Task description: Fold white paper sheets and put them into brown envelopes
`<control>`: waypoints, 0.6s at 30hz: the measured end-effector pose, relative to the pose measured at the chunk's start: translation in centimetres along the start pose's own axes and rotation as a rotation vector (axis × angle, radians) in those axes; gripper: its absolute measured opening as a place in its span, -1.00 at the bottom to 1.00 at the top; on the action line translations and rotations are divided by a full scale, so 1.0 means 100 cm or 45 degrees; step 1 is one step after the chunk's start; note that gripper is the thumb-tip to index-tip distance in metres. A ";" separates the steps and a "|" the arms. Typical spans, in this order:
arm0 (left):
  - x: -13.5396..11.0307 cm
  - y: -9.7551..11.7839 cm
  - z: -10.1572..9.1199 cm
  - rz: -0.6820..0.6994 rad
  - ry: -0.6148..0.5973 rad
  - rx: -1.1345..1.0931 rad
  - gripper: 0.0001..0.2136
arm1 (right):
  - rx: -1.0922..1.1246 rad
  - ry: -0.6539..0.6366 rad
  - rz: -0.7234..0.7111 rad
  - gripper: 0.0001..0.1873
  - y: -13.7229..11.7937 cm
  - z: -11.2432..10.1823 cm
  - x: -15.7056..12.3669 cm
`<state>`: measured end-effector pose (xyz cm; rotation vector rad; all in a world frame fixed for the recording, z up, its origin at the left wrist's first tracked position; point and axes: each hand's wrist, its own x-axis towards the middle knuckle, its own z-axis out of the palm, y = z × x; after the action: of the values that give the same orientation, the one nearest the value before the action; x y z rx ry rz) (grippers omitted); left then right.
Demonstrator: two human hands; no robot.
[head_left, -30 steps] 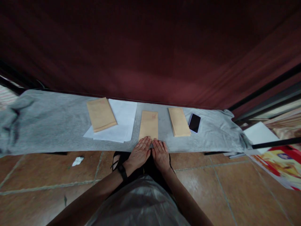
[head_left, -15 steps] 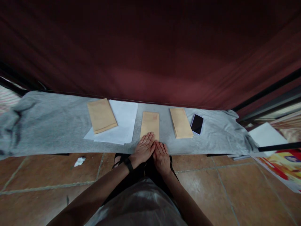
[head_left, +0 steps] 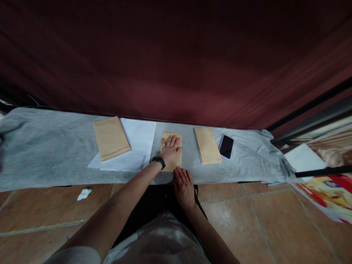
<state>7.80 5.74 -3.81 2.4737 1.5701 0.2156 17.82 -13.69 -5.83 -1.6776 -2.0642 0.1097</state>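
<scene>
A brown paper envelope (head_left: 178,161) lies upright in front of me on a bench covered with grey cloth (head_left: 68,172). My left hand (head_left: 169,149), with a black band at the wrist, rests flat on the envelope's upper and middle part, its fingers stretched and slightly spread. At the envelope's lower right corner lies my right hand (head_left: 184,187), fingers extended side by side, the tips touching or just beside the near edge. To the right is a stack of brown envelopes (head_left: 208,146). Another brown envelope pile (head_left: 111,139) sits on the left.
White paper sheets (head_left: 140,139) lie under the left pile. Right of the right-hand stack is a phone (head_left: 227,146), screen dark. A dark red cloth (head_left: 176,66) hangs behind the bench. A white scrap (head_left: 84,194) is on the tiled floor, and a colourful printed bag (head_left: 330,190) at far right.
My left hand has slid up the envelope from its near end towards its far end. My right hand stays by the near corner. The view has shifted slightly.
</scene>
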 end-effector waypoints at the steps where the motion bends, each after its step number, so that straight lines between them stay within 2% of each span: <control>1: 0.005 -0.001 -0.002 -0.016 -0.016 0.000 -0.43 | -0.001 -0.001 -0.003 -0.46 0.000 0.000 0.000; 4: 0.010 -0.005 -0.005 -0.031 -0.053 0.001 -0.43 | 0.001 -0.004 0.000 -0.46 0.000 -0.001 0.001; 7: -0.004 -0.009 -0.005 0.017 -0.063 0.011 -0.43 | 0.010 -0.005 0.011 -0.48 0.000 0.000 0.001; 10: -0.036 -0.013 -0.002 0.118 -0.066 0.019 -0.45 | 0.020 -0.011 0.008 -0.47 0.000 0.000 0.000; 14: -0.093 -0.015 0.001 0.206 -0.071 -0.010 -0.48 | 0.030 0.005 0.017 -0.47 -0.002 0.000 0.001; 18: -0.139 -0.013 0.004 0.212 0.078 -0.044 -0.49 | 0.023 0.034 0.013 -0.52 -0.005 -0.003 0.003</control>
<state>0.81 -6.35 -4.75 2.5945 1.3704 0.3438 17.43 -13.62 -5.27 -1.6699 -2.0296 0.1077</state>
